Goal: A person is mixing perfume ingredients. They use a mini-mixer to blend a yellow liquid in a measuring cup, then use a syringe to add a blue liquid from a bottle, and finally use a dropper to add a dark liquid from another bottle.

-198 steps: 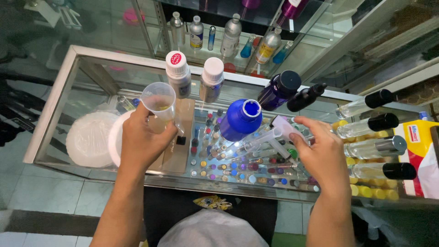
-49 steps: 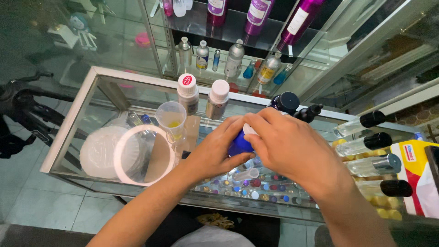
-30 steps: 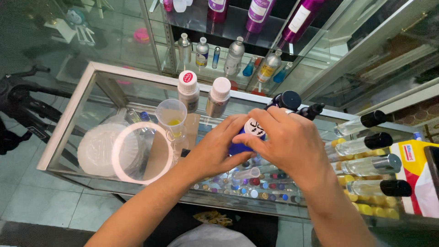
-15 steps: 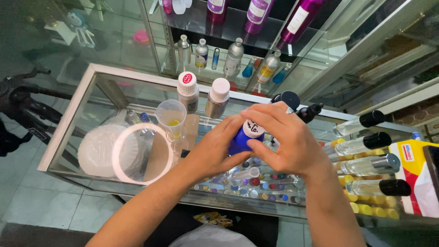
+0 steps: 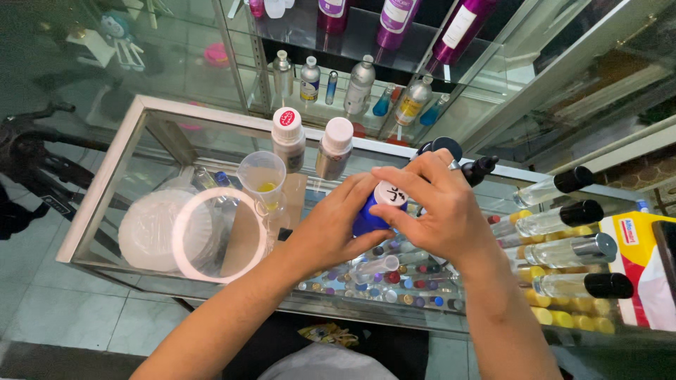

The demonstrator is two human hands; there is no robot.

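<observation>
Both of the person's hands met over the middle of the glass counter [image 5: 105, 204], closed around a blue bottle [image 5: 365, 222]. The left hand [image 5: 331, 229] was wrapped round the bottle's body from the near side, fingers curled tight so that only a patch of blue showed between them. The right hand [image 5: 436, 207] came over from the other side, its thumb and fingertips pinched on the white cap [image 5: 391, 195] at the bottle's top. The bottle was held just above the glass, near the centre of the counter.

Just to the left of the hands stood a clear plastic measuring cup [image 5: 262, 179] with a little yellow liquid in its bottom. Behind it were two bottles with white caps [image 5: 336, 144], side by side. Further left lay a stack of white plastic lids [image 5: 151, 229] with a white ring [image 5: 218, 236] resting partly over it.

To the right of the hands, four clear spray bottles [image 5: 563, 218] lay on their sides, most with black caps. A dark bottle [image 5: 440, 146] stood right behind the right hand. Under the glass, rows of small coloured vials [image 5: 394, 285] were laid out below the hands.
</observation>
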